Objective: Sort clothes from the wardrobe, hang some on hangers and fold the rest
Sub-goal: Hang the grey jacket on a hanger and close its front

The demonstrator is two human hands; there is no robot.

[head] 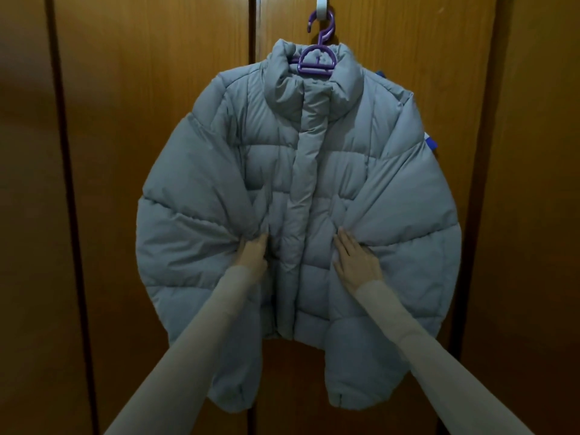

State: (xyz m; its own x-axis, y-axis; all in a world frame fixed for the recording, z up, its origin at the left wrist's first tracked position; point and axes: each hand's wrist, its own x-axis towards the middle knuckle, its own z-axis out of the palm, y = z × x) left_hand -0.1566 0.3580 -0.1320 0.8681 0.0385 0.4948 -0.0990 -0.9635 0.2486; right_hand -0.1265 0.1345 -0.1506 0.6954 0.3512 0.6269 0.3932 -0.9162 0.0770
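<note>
- Head view: my left hand (252, 257) is pushed into the front of the grey puffer jacket (298, 189), left of the zip placket. The fabric bunches and radiates in creases around my fingertips (262, 238), so my fingers seem to pinch a fold of it, though their ends are buried in the padding and I cannot tell how tightly they curl.
- My right hand (356, 262) lies flat on the jacket, right of the placket, fingers (343, 241) straight and close together, pressing the cloth; creases fan out from under my palm.
- Both my arms wear smooth, close-fitting beige sleeves (417, 334) that reach the wrists.
- The jacket hangs closed, collar standing up, on a purple plastic hanger (317, 59) whose hook sits over a white knob (323, 7) at the top of the wardrobe doors (150, 120).
- The jacket is matte, soft-looking, quilted in broad horizontal puffed bands; its sleeves balloon outward and end in gathered cuffs below the hem.
- The doors are glossy brown wood with vertical grain and dark upright seams.
- A bit of blue and white cloth (431, 141) peeks from behind the jacket's right shoulder.
</note>
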